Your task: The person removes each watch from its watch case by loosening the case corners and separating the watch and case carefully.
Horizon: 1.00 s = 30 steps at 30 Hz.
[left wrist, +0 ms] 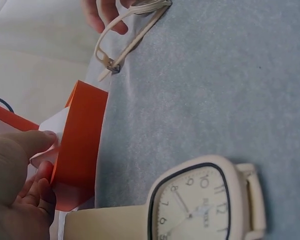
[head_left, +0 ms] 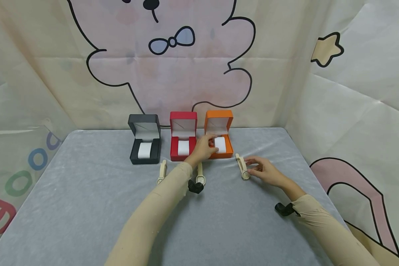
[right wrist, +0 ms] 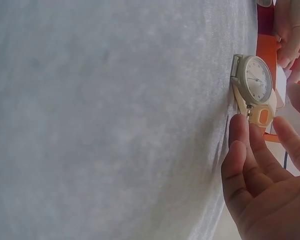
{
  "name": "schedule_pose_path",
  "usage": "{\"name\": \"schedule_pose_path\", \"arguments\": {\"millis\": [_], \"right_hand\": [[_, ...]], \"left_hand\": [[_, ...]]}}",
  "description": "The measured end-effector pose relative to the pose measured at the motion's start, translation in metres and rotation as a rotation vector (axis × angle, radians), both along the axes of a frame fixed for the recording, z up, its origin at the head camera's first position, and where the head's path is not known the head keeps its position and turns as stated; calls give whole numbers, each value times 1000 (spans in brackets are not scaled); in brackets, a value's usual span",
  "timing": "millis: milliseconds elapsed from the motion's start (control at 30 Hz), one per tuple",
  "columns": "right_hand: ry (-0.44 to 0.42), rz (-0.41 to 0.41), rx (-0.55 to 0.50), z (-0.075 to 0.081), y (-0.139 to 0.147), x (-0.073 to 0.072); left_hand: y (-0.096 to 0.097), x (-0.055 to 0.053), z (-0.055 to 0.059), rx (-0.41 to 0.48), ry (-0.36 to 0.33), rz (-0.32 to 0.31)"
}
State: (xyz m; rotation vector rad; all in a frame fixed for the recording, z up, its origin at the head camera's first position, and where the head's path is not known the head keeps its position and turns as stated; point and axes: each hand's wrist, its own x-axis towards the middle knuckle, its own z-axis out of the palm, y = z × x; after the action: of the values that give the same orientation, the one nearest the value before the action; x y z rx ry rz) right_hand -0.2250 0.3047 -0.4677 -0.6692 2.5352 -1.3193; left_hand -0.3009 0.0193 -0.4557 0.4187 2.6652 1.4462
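In the head view, my left hand (head_left: 203,148) reaches into the orange watch box (head_left: 227,151), its lid up. Thumb and curled fingers pinch the side of the white cushion (head_left: 220,145) there. My right hand (head_left: 267,171) is at the right side of a cream-strapped watch (head_left: 242,167) on the cloth, its fingers loosely bent and spread beside the strap. In the right wrist view, the fingertips (right wrist: 238,125) are by the buckle end. Another cream watch (left wrist: 192,202) lies below my left wrist. A third watch (head_left: 162,171) is partly hidden by my left sleeve.
A red watch box (head_left: 183,157) and a black one (head_left: 145,161) stand with lids raised and white cushions inside, left of the orange box. Grey cloth (head_left: 70,207) covers the table. A printed curtain (head_left: 276,74) hangs behind and at both sides.
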Motion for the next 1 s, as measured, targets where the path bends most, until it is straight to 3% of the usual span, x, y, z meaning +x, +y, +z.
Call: {"name": "schedule_pose_path", "arguments": {"millis": [267,500,667,833,1000], "right_hand": [[-12,-7,8,0,-1,0],[-12,-15,20,0,-1,0],[-23,-22,28,2,-2,0],[-27,-21,20,2,-2,0],[-29,-25,15,1,-1,0]], "left_hand": [[-1,-2,-2,-62,16,-8],[1,-2,4,-161,71,-36],[3,1,7,-203,68,4],[5,4,10,-310,55,51],[6,4,10,-419,83,59]]}}
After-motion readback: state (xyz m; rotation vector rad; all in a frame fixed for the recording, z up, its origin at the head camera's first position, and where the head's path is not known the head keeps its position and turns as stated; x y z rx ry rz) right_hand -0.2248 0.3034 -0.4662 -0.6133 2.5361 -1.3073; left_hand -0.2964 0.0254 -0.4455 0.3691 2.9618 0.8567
